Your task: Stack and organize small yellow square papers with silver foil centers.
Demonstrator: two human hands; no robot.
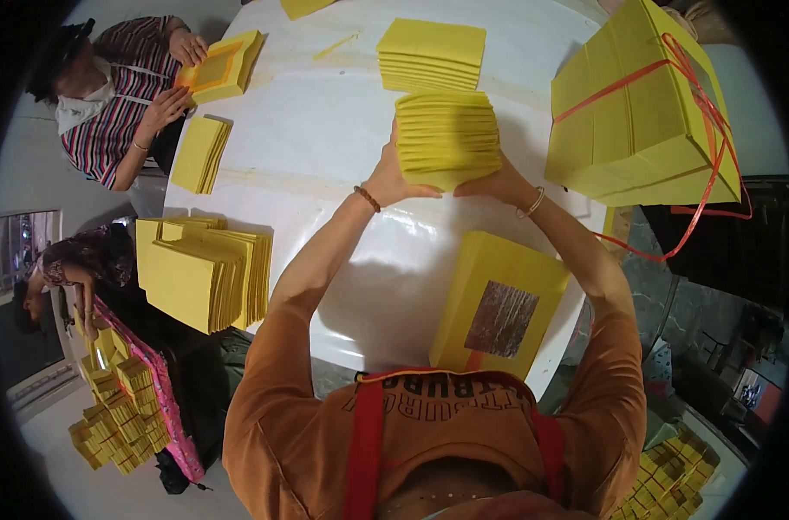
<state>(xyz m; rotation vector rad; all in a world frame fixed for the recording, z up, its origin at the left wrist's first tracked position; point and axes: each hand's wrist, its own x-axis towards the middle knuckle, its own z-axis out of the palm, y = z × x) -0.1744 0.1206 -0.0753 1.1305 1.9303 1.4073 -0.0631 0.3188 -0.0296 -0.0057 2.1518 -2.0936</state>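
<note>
A thick stack of yellow paper (446, 139) is held between my two hands over the white table (368, 251), its layered edges showing. My left hand (396, 176) grips its left side, thumb along the near edge. On the opposite side my right hand (497, 182) presses against the stack, its thumb pointing inward. Just beyond lies another stack of yellow paper (431, 52), fanned in layers. Close to my body, a yellow stack with a silver rectangle (501, 318) on top rests at the table's near edge.
At right stands a large yellow bundle (629, 121) tied with red strapping (707, 199) that trails loosely. Yellow stacks (212, 269) sit at the left edge. Across the table's left side, a co-worker's hands (173, 100) rest on a yellow-orange pile. Bundles (126, 407) lie lower left.
</note>
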